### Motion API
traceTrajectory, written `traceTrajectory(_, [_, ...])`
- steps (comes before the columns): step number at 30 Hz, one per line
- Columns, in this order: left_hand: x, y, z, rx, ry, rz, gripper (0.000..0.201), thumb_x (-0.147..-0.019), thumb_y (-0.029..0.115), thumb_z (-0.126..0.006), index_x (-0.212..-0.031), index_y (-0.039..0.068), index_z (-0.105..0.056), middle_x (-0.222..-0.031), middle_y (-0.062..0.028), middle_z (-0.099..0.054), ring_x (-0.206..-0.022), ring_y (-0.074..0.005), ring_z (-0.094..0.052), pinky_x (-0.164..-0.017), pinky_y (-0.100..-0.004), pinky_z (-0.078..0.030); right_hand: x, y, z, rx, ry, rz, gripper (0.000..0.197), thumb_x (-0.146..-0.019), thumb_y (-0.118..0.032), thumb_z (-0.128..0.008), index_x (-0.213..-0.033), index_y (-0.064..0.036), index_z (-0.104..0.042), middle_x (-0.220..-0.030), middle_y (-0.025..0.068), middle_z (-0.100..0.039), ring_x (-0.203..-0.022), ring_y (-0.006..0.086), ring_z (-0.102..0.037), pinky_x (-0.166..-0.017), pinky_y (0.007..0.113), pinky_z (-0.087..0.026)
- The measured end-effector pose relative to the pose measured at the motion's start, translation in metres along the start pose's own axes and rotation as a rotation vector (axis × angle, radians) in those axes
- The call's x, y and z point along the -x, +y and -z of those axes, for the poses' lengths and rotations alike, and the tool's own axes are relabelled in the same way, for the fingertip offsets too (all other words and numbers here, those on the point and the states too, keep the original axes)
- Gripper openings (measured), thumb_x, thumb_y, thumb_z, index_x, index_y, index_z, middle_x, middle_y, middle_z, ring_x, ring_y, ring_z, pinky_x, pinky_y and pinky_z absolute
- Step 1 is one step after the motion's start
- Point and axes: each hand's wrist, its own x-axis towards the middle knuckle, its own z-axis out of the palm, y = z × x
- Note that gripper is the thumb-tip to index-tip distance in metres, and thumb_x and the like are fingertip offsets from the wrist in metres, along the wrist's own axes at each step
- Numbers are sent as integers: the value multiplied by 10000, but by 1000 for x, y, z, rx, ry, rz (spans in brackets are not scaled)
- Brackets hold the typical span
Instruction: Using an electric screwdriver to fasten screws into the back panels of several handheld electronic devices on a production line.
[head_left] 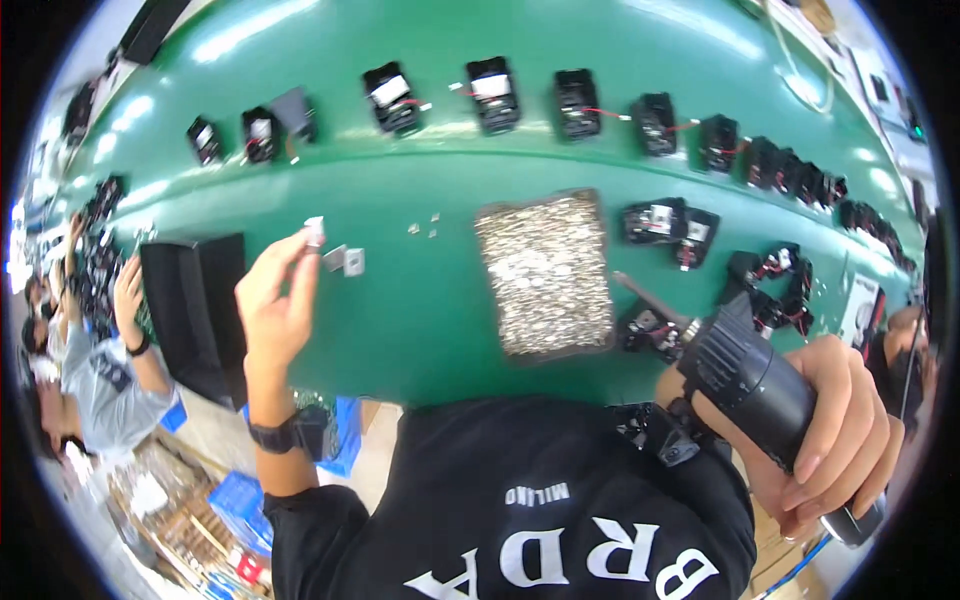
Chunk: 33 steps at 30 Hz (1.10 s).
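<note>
Nearest, at the lower right, a black ribbed power tool (755, 385) is being gripped by the right hand (845, 430), its fingers being curled around the barrel; whether the tool is being run cannot be told. To the left and a little farther off, a small pale piece (315, 230) is being pinched by the left hand (278, 300), its thumb and forefinger being nearly closed on it above the counter (400, 330). Just beyond those fingertips, two small silvery pieces (354, 262) are being left on the surface. Left of that hand, the counter's side is being taken up by a black open box (220, 270), while near the middle many flat metallic bits are being held in a shallow tray (560, 355). Right of the tray, black wired units (655, 220) are being grouped, and at the back a row of similar black units (493, 95) is being spread across the counter.

By judgement, a small part is being handled singly while the tool is being held ready. A steady pinch and careful orienting of the piece are probably being called for next, with the tool being held clear of the loose bits.
</note>
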Motion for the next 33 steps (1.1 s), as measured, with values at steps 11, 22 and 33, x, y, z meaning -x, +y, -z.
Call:
traceTrajectory(11, [-144, 124, -110, 668, -444, 208, 206, -963, 106, -606, -1123, -19, -643, -1025, -119, -731, -812, -122, -687, -686, -228, -512, 1, -37, 13, 26, 200, 548, 338, -560, 35, -799, -803, -118, -620, -603, -43, -666, -524, 71, -637, -599, 203, -563])
traceTrajectory(22, [-159, 109, -148, 478, -271, 99, 134, -887, 145, -709, -894, 12, -716, -1049, -74, -701, -936, -134, -631, -814, -283, -477, -19, -31, 37, 83, -49, 944, 300, -596, 95, -807, -792, -45, -627, -706, 50, -701, -635, 123, -683, -696, 221, -609])
traceTrajectory(33, [-157, 103, -170, 79, -132, -101, 123, -825, 170, -723, -802, 55, -686, -1055, -85, -679, -1039, -273, -587, -916, -393, -459, -13, -47, 41, 146, -104, 854, 259, -611, 107, -801, -674, -78, -631, -745, 37, -714, -676, 109, -691, -739, 190, -587])
